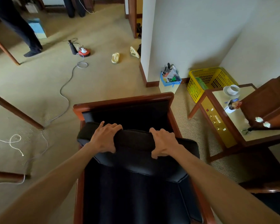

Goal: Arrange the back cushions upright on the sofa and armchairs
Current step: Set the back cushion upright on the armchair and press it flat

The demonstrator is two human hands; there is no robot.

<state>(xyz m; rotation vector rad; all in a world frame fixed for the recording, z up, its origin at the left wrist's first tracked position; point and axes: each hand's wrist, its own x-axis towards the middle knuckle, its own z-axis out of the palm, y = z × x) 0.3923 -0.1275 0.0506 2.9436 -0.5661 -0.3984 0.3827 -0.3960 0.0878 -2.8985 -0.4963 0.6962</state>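
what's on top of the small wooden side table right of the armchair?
On the small wooden side table: a white cup on a saucer, a small printed packet, a dark stick-like item. The brown wooden furniture hides its far right part.

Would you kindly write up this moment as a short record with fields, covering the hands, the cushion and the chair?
view: head camera, looking down over the armchair's back
left hand: grips the top edge of the black back cushion
right hand: grips the same edge, apart from the left hand
cushion state: held at the back of the seat, leaning, not yet flat against the backrest
armchair: wooden frame, black upholstery
nearby: side table bearing a white cup; yellow basket on the floor
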